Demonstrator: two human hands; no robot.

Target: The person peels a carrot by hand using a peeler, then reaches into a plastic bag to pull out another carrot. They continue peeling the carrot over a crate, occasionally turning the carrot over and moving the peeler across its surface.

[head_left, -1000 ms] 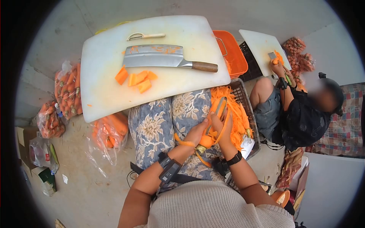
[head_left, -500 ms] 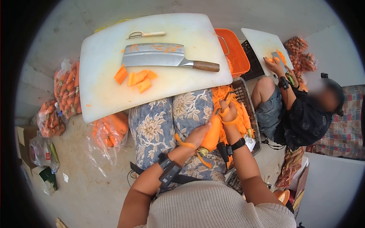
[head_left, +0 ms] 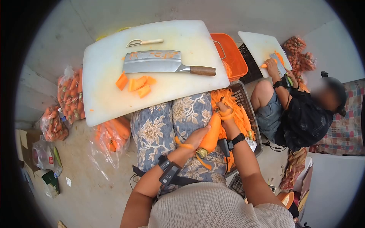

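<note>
Over my lap, my left hand (head_left: 197, 138) is closed around the lower part of a large peeled carrot (head_left: 211, 133), its stem end pointing toward me. My right hand (head_left: 227, 117) grips a peeler, mostly hidden by the fingers, against the carrot's far end. A curl of orange peel (head_left: 227, 113) lies over the right hand. Another strip of peel (head_left: 184, 143) hangs on my left hand. Below and beside the right hand, a dark crate (head_left: 243, 93) holds a heap of carrot peelings (head_left: 240, 118).
Ahead, a white cutting board (head_left: 182, 34) bears a cleaver (head_left: 152, 61), a second peeler (head_left: 144, 42) and carrot chunks (head_left: 137, 83). An orange bin (head_left: 237, 57) stands behind the crate. Bagged carrots (head_left: 70, 95) lie left. At right, a co-worker (head_left: 304, 110) cuts carrot on another board (head_left: 258, 43).
My right hand and the peeler have shifted slightly along the carrot's far end. The view has tilted a little. The co-worker's hand has moved on the carrot.
</note>
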